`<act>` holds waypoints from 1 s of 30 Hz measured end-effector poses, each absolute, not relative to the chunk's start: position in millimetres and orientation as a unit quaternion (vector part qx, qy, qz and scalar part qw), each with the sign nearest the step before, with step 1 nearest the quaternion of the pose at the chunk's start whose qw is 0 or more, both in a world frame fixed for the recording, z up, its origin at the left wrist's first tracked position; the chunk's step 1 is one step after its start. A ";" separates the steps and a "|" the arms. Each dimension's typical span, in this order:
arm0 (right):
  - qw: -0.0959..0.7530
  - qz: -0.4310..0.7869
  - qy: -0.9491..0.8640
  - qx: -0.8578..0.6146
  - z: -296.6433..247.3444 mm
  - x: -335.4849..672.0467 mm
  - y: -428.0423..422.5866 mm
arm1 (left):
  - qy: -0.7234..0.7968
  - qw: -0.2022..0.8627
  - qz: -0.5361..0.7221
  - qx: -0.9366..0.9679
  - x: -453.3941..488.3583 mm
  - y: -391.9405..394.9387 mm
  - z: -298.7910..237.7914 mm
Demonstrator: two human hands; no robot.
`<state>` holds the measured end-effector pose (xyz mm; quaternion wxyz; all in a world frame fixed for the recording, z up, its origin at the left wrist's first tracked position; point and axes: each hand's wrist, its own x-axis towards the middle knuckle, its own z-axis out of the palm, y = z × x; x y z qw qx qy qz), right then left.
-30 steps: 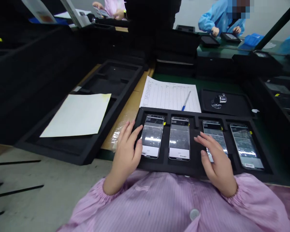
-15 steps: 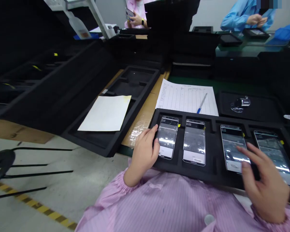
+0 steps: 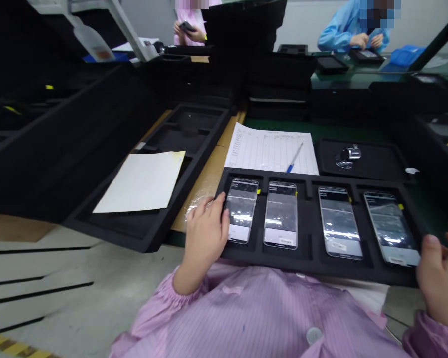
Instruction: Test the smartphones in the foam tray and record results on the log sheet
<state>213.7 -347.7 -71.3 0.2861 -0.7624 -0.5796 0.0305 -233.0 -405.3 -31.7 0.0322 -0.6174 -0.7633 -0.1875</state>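
A long black foam tray [image 3: 306,219] lies in front of me with several smartphones in its compartments. The leftmost phone [image 3: 242,211] and the phone beside it [image 3: 281,214] have lit screens; farther right are a third phone [image 3: 339,223] and a fourth phone [image 3: 391,228]. Yellow tabs stick up beside them. My left hand [image 3: 207,231] is closed over the tray's left edge, its thumb near the leftmost phone. At the tray's right end is my right hand [image 3: 442,281], thumb by the edge and fingers apart; part of it is cut off by the frame.
Behind the tray lie a printed form [image 3: 271,149], a pen [image 3: 294,158] and a shiny metal tape dispenser-like object [image 3: 349,155] on a black board. Left, a blank sheet [image 3: 142,181] rests on another black tray [image 3: 190,129]. Two co-workers handle devices across the table.
My right hand has left the third phone and moved right to the tray's end. My left hand stays at the left edge. The view has shifted right.
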 end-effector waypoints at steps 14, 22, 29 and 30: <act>0.271 0.053 -0.568 -0.776 -49.8 167.5 -330.8 | -0.799 -0.004 -0.197 -0.569 -218.8 -386.5 -28.6; 0.288 0.042 -0.577 -0.763 -52.8 166.8 -331.6 | -0.800 0.010 -0.168 -0.576 -215.1 -383.1 -24.2; 0.308 -0.025 -0.670 -0.675 -57.3 156.9 -335.2 | -0.795 0.014 -0.175 -0.581 -217.3 -385.6 -28.7; 0.306 -0.021 -0.705 -0.640 -57.1 150.9 -337.1 | -0.788 0.016 -0.185 -0.587 -218.0 -386.1 -29.8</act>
